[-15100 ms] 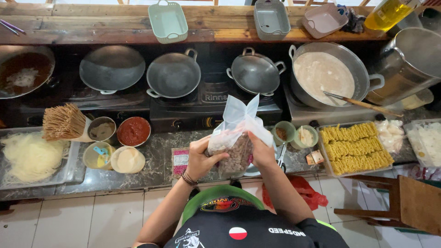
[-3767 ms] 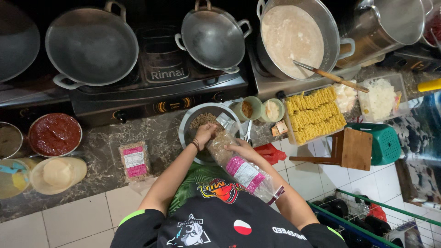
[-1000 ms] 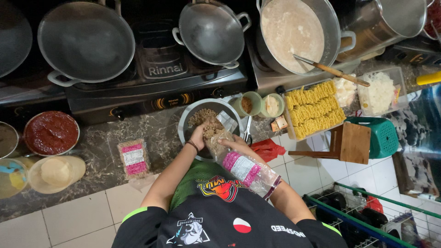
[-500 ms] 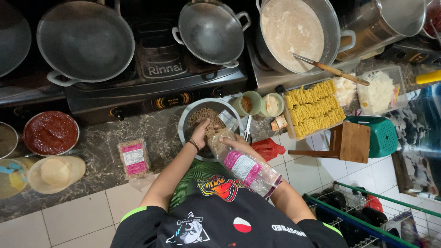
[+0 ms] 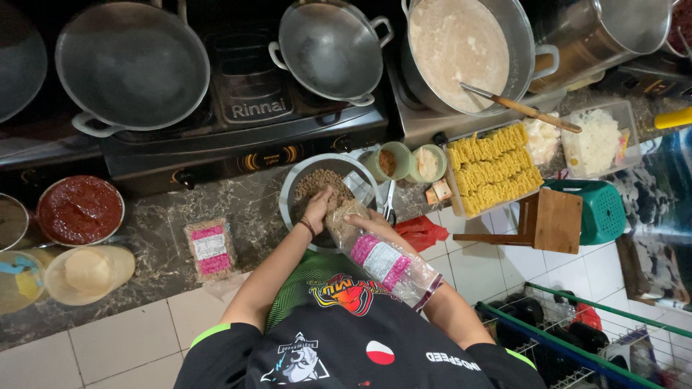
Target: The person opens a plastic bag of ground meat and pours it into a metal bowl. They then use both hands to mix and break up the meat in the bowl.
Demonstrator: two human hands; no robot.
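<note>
The left hand and the bag are covering the near part of the bowl. The far-left wok is being cut off by the frame edge, as is the steel pot far right. The dark things in the basket are staying unreadable.

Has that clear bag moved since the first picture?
Yes. The clear bag, then upright above the counter, now lies tipped into the metal bowl by the stove.

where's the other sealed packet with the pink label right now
In the head view the sealed packet lies flat on the stone counter, left of the left hand, near the bowl of red sauce.
</note>
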